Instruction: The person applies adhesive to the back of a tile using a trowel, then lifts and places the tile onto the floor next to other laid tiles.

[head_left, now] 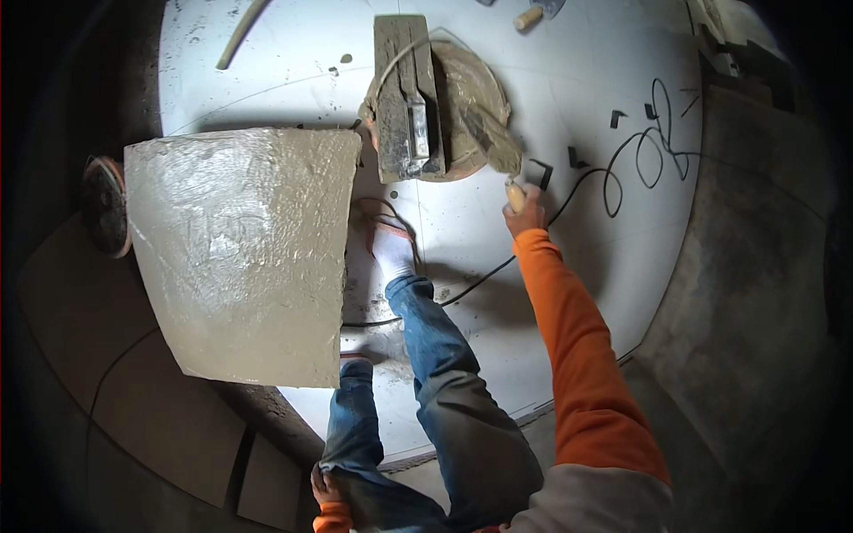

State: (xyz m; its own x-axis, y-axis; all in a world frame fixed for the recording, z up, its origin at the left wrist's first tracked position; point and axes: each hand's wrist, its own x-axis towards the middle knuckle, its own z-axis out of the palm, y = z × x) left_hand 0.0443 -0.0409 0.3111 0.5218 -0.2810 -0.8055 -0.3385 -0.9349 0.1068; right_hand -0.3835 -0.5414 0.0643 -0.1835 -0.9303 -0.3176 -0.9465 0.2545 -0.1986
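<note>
My right hand [528, 213] is closed around the wooden handle of a trowel [491, 142], whose mortar-coated blade points toward the bucket [499, 82] and overlaps its near right rim. Wet grey-brown mortar [466, 84] is inside the bucket. Across the bucket's left side lies a flat rectangular plastering trowel [388, 107] with a metal handle, smeared with mortar. My left hand [325, 487] rests against my left leg near the lower edge, holding nothing, its fingers partly visible. To the left stands a large slab [240, 258] coated with wet mortar.
A black cable [480, 284] runs behind my legs and coils at the right. Small black angled pieces [577, 158] lie on the white floor [577, 80]. Further off are another wooden-handled tool [529, 18] and a stick-like handle [242, 35]. A round object [107, 207] stands left of the slab.
</note>
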